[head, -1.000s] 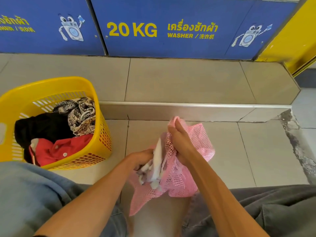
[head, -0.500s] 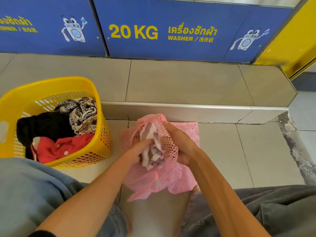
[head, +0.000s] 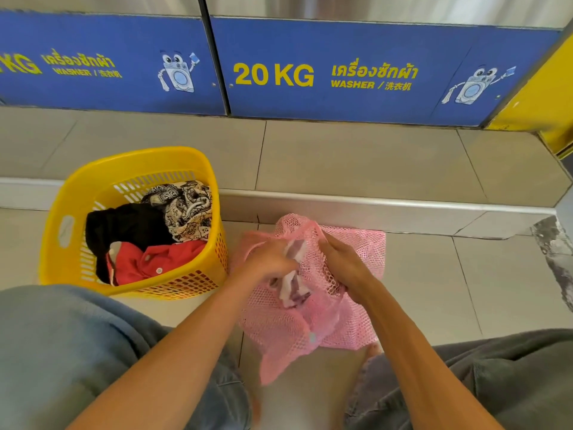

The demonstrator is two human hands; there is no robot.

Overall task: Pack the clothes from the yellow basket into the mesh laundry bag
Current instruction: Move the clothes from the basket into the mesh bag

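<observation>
Head view, looking down past two bare forearms at a tiled floor. At lower centre of the frame a pink mesh laundry bag (head: 350,318) lies crumpled on the floor just below a metal-edged step (head: 372,201). The right hand (head: 342,266) grips the bag's bunched mesh near its opening, fingers curled round the netting. The left hand (head: 266,263) is blurred; its fingers appear closed on a white and purple garment (head: 291,288) at the bag's mouth, part of the cloth already showing through the mesh, though the exact finger positions cannot be told. At centre left stands the yellow basket (head: 62,243), just beside the bag and apart from both hands. Inside it lie a black garment (head: 124,228), a black-and-cream patterned cloth (head: 186,209) toward the far right corner, and a red buttoned shirt (head: 161,262) nearest the viewer. Across the top of the frame run blue washer panels (head: 341,51) lettered "20 KG WASHER". Grey-clad knees (head: 55,346) fill the lower corners.
</observation>
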